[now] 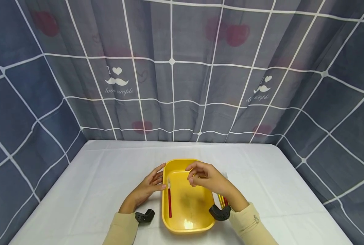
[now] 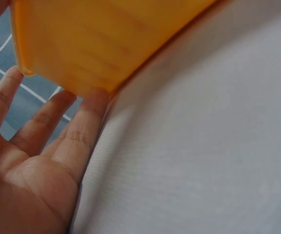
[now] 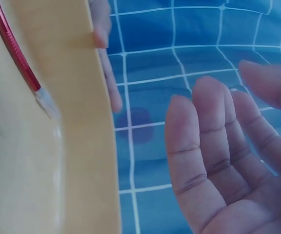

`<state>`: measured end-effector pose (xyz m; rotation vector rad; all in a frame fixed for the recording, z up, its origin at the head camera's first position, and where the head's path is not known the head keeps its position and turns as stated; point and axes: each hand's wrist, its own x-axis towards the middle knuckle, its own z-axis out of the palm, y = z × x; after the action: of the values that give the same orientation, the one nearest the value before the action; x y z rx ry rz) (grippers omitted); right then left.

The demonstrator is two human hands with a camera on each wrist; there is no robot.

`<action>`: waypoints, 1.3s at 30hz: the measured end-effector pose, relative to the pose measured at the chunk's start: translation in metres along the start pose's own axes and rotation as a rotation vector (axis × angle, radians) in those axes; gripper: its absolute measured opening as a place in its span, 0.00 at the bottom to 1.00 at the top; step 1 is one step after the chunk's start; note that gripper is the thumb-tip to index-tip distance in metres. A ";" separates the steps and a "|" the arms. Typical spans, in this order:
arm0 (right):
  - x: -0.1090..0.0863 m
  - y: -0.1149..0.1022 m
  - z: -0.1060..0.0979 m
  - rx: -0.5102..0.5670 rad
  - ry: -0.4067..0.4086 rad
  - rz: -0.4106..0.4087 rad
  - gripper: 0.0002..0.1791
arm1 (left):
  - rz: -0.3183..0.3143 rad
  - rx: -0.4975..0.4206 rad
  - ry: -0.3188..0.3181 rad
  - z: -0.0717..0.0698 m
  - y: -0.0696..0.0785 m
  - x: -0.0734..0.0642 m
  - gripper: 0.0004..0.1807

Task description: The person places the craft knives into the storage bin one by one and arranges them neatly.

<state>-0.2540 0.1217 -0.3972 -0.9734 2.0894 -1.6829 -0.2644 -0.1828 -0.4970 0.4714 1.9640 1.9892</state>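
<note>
Gray grid curtain (image 1: 157, 81) reads "love simple." Left hand (image 1: 143, 190), fingers extended, touches a yellow tray (image 1: 186, 212) holding a red craft knife (image 1: 170, 203); right hand (image 1: 209, 177) hangs above, loosely curled, empty.

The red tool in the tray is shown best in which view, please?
The right wrist view, where the red tool appears largest, ridges visible. The head view shows it smaller in the yellow tray; the left wrist view, not at all.
</note>
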 end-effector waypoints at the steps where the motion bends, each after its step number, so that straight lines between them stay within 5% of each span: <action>1: -0.003 -0.001 -0.002 0.003 0.009 0.003 0.16 | 0.002 -0.003 -0.001 0.000 0.000 0.000 0.51; 14: -0.027 -0.001 -0.029 -0.081 0.064 -0.056 0.18 | 0.004 0.003 0.004 -0.001 -0.003 -0.001 0.51; 39: -0.046 0.037 -0.080 -0.043 0.277 0.039 0.21 | 0.023 0.022 -0.008 0.001 -0.004 -0.001 0.51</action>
<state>-0.2802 0.2157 -0.4183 -0.7400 2.3082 -1.8507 -0.2633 -0.1823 -0.5007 0.5082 1.9859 1.9782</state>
